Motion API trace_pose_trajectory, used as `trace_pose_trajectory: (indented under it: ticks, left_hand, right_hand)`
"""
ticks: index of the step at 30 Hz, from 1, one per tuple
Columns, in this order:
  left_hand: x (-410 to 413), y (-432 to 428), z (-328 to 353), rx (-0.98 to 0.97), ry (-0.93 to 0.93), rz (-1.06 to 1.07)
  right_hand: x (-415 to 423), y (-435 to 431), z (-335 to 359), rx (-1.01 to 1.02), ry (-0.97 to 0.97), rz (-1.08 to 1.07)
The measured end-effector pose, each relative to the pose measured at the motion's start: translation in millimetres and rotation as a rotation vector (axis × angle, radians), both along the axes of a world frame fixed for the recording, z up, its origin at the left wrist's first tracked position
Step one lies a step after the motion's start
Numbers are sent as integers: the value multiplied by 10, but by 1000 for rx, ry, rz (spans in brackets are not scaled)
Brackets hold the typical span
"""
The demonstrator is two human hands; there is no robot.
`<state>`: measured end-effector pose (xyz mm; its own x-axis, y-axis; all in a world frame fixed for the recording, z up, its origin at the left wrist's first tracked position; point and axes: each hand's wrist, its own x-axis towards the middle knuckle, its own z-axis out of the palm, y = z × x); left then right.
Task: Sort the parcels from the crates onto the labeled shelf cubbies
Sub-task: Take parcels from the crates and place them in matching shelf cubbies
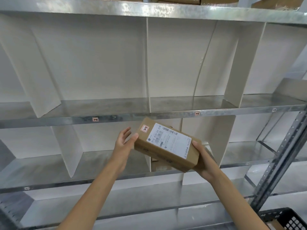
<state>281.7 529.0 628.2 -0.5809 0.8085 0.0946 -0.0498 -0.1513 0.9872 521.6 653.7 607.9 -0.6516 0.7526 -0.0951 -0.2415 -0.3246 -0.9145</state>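
A brown cardboard parcel (166, 145) with a white shipping label and a small red-edged tag hangs tilted in front of the metal shelf (149, 116). My right hand (201, 159) grips its lower right end, thumb on top. My left hand (124, 141) touches the parcel's left end with its thumb, fingers straight and spread. Small cubby labels sit on the shelf's front edge: one (95, 119) to the left and one (197, 114) to the right. Behind the held parcel, another brown parcel (157, 164) lies in the lower cubby.
White dividers (147, 63) split the shelves into cubbies. Brown parcels (176, 0) lie on the top shelf. A black plastic crate (285, 218) shows at the bottom right, beside the grey perforated upright (280, 156).
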Motion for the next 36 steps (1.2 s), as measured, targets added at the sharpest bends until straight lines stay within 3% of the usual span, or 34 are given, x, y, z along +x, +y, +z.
trace_pose_trajectory:
  ticks: [1,3,6,9,12,20,31,36]
  left_hand:
    - [53,17,-17,-78,-31,71]
    - [227,19,-100,-185,-151,3]
    - [506,-6,-225,-171,-276,-258]
    - [517,-32,-284,-91,-312,-209]
    - [376,-152,-258,-35,-246,-144]
    - [-47,-654,-183,-19,-40,-148]
    - [-774,-1408,-388,-130,-4,37]
    - [-1155,-1717,-491,-257,234,254]
  right_hand:
    - [-48,-32,-32,10,12,-37]
    - [-163,-126,-110,24,40,-85]
    - [-351,-337,-187,62,48,-133]
    - [-455,-542,-211,203,-46,-127]
    - [-449,-626,-208,391,-212,-71]
    - [-766,-825,-249,550,-404,220]
    - [-1699,-1553,-354,531,-372,175]
    - [-2136,-1843,-445,538,-384,123]
